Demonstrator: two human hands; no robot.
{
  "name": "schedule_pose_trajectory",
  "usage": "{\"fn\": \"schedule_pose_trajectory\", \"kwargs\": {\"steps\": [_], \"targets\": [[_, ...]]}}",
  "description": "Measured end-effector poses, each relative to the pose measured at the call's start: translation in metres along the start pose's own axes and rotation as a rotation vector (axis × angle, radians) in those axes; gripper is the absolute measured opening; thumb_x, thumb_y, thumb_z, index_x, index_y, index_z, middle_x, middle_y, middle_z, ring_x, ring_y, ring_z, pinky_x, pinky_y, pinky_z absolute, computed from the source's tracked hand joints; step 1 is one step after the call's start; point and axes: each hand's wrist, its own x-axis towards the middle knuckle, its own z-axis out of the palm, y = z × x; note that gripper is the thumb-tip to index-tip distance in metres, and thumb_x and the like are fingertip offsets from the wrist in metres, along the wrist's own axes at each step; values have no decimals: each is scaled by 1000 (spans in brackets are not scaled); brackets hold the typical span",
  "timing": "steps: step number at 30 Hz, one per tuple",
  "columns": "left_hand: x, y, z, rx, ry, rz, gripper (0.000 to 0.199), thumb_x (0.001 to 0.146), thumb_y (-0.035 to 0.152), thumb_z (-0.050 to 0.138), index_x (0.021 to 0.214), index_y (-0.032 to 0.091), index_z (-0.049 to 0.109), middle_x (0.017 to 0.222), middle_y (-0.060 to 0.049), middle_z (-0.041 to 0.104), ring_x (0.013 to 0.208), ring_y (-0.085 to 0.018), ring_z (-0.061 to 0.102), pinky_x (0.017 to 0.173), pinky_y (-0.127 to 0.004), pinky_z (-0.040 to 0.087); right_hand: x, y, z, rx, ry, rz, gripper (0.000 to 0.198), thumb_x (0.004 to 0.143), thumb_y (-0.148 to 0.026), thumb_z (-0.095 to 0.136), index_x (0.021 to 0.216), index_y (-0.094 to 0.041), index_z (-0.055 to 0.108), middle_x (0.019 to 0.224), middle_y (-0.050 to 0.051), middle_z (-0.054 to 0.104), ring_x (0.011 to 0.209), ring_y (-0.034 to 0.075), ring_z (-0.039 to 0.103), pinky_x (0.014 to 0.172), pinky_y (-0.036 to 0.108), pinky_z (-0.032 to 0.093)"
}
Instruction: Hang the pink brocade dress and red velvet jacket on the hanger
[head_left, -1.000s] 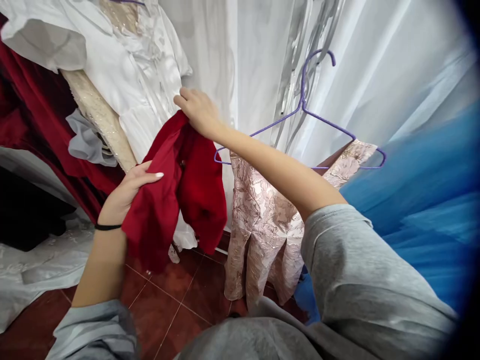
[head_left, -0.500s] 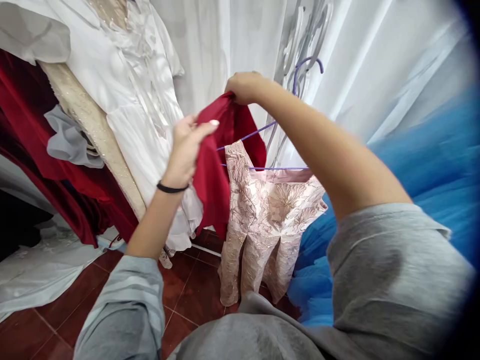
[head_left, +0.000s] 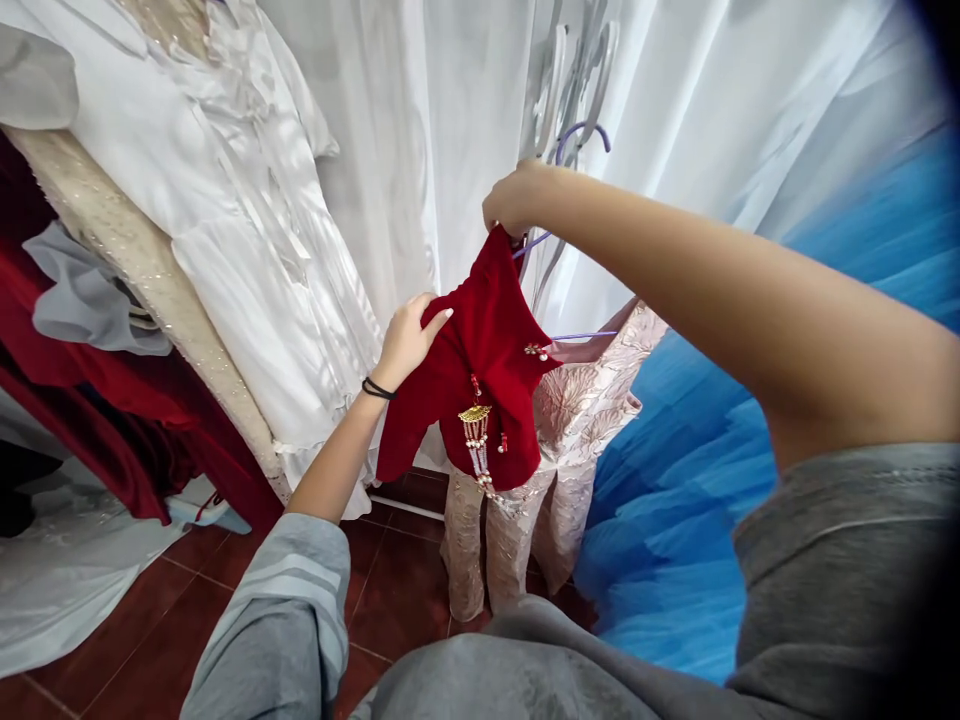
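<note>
A short red velvet jacket with a gold fan-shaped beaded pendant hangs between my hands, partly over a pink brocade dress. My right hand is closed on the jacket's upper edge, close to the hanger; its fingertips are mostly hidden. My left hand grips the jacket at its left shoulder, thumb on top. The dress is on a purple hanger, whose hook sits among pale rack hooks and whose bar partly shows behind the jacket.
White dresses, a beaded cream gown and dark red garments hang on the left. Blue tulle fills the right side. White curtains hang behind. Below lies a red tiled floor.
The red jacket has swung round and spread open over the dress front, bringing its beaded pendant into view. My left hand has moved right and lower; my right hand has shifted slightly right.
</note>
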Motion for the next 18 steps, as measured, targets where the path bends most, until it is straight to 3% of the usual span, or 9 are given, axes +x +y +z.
{"fn": "schedule_pose_trajectory", "kwargs": {"steps": [2,3,5,7,9,12,15,18], "targets": [[0,-4,5,-17,8,10,28,96,42,51,98,17,63,97,-7,69,92,-22,62,87,-32,46,-29,-10,-19,-293,-93,-73,7,67,7,65,70,1,67,114,6,70,135,31,48,112,46,34],[-1,-4,7,-21,13,14,27,95,42,52,96,17,63,94,-6,68,90,-21,62,86,-32,45,-46,-13,-26,-365,-66,-144,12,70,5,65,78,-3,70,108,4,71,127,29,55,108,47,39],[-2,-1,9,-40,19,13,26,95,41,53,93,17,63,91,-5,67,87,-20,61,83,-30,45,-79,-10,-26,-375,120,-246,8,80,-3,62,76,-8,67,90,5,68,111,27,63,97,47,46],[-3,1,9,-39,36,5,24,94,40,53,94,18,63,90,-4,67,86,-20,61,82,-30,45,-101,6,-8,-348,238,-173,27,85,-16,65,60,-11,55,71,7,58,97,28,64,88,47,48],[-3,2,8,-30,47,-8,23,93,39,54,96,18,64,92,-4,68,86,-20,61,81,-30,44,-111,31,21,-227,142,-78,46,81,-28,73,50,-15,42,58,3,46,81,23,62,81,42,47],[-6,2,5,-14,28,-23,24,92,41,56,95,19,63,91,-4,68,85,-20,61,79,-29,44,-113,74,55,123,-42,-136,49,83,-37,70,49,-17,42,51,-2,35,58,11,47,64,30,41],[-17,4,2,72,14,-63,28,92,47,58,91,19,61,83,-3,65,77,-20,60,70,-29,41,-119,102,68,387,-48,-133,46,84,-47,67,54,-17,49,52,-3,38,50,7,34,53,27,33],[-26,12,-1,194,20,-106,28,93,48,56,91,20,60,83,-5,64,78,-23,60,70,-30,41,-128,108,82,535,-61,-60,45,82,-52,67,58,-17,50,52,-3,41,49,7,35,49,26,30]]}}
